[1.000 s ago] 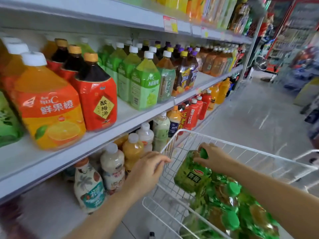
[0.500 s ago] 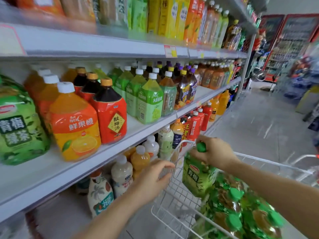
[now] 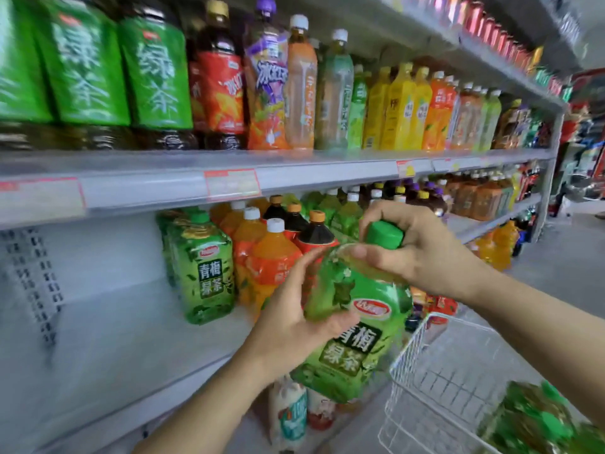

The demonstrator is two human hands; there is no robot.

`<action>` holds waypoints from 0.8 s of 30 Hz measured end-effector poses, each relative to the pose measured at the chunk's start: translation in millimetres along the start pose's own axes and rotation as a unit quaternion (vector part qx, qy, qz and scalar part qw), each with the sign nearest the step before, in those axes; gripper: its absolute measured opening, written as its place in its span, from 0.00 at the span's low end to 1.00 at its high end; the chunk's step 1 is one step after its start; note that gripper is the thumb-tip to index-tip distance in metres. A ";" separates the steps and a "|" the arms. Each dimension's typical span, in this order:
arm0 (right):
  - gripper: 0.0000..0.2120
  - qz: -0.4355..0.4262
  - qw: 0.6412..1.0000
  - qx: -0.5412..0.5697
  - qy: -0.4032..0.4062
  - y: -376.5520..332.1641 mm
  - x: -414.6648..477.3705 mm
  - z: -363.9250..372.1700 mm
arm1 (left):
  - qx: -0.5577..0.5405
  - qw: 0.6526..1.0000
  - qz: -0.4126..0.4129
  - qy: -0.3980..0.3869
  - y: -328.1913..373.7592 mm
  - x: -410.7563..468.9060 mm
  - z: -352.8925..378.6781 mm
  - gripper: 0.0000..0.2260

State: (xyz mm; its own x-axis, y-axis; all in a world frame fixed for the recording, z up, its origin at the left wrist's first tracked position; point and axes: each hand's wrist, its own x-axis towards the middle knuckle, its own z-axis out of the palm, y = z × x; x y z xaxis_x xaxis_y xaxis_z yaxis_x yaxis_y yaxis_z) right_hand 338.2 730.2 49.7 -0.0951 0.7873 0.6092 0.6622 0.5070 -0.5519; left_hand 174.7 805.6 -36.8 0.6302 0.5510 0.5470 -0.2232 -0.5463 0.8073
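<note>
A large green tea bottle (image 3: 357, 335) with a green cap hangs in front of the middle shelf, above the cart's left corner. My right hand (image 3: 415, 250) grips its neck and cap from above. My left hand (image 3: 294, 316) holds the bottle's left side, thumb across the front. More bottles of the same green tea (image 3: 203, 273) stand on the middle shelf (image 3: 108, 326) to the left, with bare shelf further left. Several more lie in the white wire cart (image 3: 425, 365) at the lower right.
Orange juice bottles (image 3: 268, 257) and dark red-labelled bottles (image 3: 314, 231) stand right of the green ones. The upper shelf (image 3: 294, 175) carries many tall drink bottles. White bottles (image 3: 291, 414) sit on the low shelf. The aisle floor (image 3: 563, 257) runs off to the right.
My right hand lifted a green bottle by its neck out of the cart and up toward the middle shelf. My left hand left the cart rim and took the bottle's side.
</note>
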 end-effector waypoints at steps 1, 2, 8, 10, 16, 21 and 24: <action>0.11 -0.011 1.000 0.015 -0.017 -3.2 5.2 12.9 | -0.004 1.000 -0.005 0.009 2.1 -9.5 -9.4 0.31; 0.09 -0.020 0.999 0.026 -0.037 -7.1 10.5 25.4 | -0.008 1.000 -0.012 0.022 2.9 -18.9 -18.5 0.31; 0.07 -0.068 0.990 0.079 -0.099 -22.3 41.8 85.0 | 0.019 0.986 -0.027 0.165 -3.9 -57.0 -61.1 0.33; 0.10 -0.073 0.990 0.072 -0.096 -17.0 51.7 96.0 | 0.047 0.976 -0.018 0.211 -6.5 -59.5 -72.7 0.33; 0.24 0.055 0.990 -0.132 -0.019 64.0 73.1 113.5 | 0.126 0.938 -0.008 0.322 -24.1 -45.5 -104.9 0.38; 0.33 0.118 0.953 -0.267 -0.077 102.7 83.6 134.6 | 0.152 0.917 -0.038 0.366 -56.5 -21.1 -113.0 0.42; 0.31 0.107 0.958 -0.260 -0.058 112.5 80.0 144.1 | 0.151 0.909 -0.060 0.385 -77.5 -13.7 -112.3 0.42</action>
State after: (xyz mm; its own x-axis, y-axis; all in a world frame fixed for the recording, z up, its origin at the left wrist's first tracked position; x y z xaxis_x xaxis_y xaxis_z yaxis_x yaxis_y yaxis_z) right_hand 297.9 900.7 -45.8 0.0232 0.9028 0.4295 0.9535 0.1091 -0.2808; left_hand 99.8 911.3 -82.0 -0.0962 0.8324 0.5457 0.0996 -0.5375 0.8374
